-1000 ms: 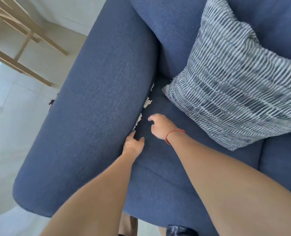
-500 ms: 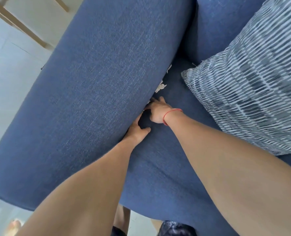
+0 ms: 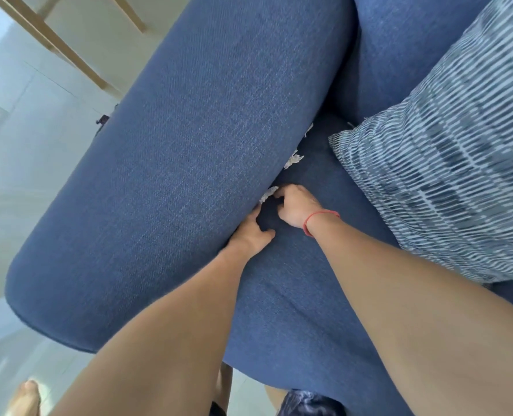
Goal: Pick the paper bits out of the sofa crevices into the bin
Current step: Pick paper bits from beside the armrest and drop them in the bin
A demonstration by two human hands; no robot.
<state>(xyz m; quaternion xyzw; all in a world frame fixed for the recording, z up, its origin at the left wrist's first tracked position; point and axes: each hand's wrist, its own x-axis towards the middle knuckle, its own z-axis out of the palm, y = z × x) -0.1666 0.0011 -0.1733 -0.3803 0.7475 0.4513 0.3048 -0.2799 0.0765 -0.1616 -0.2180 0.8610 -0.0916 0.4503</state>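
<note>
White paper bits sit in the crevice between the blue sofa's armrest (image 3: 189, 163) and seat cushion (image 3: 294, 295). My right hand (image 3: 297, 207), with a red string on the wrist, pinches the nearest paper bit (image 3: 268, 194) at the crevice with its fingertips. A second paper bit (image 3: 292, 160) lies a little farther up the crevice, and a third paper bit (image 3: 308, 130) farther still. My left hand (image 3: 253, 232) presses its fingers into the crevice just below the right hand, against the armrest. No bin is in view.
A blue-and-white striped pillow (image 3: 447, 163) rests on the seat at the right, close to the crevice. The sofa back (image 3: 399, 49) rises behind. Pale floor tiles and wooden furniture legs (image 3: 48, 40) lie left of the armrest. A bare foot (image 3: 24, 397) shows at bottom left.
My right hand has reached forward to the crevice and closed its fingertips on the nearest paper bit. My left hand stays pressed at the crevice. The camera has shifted closer.
</note>
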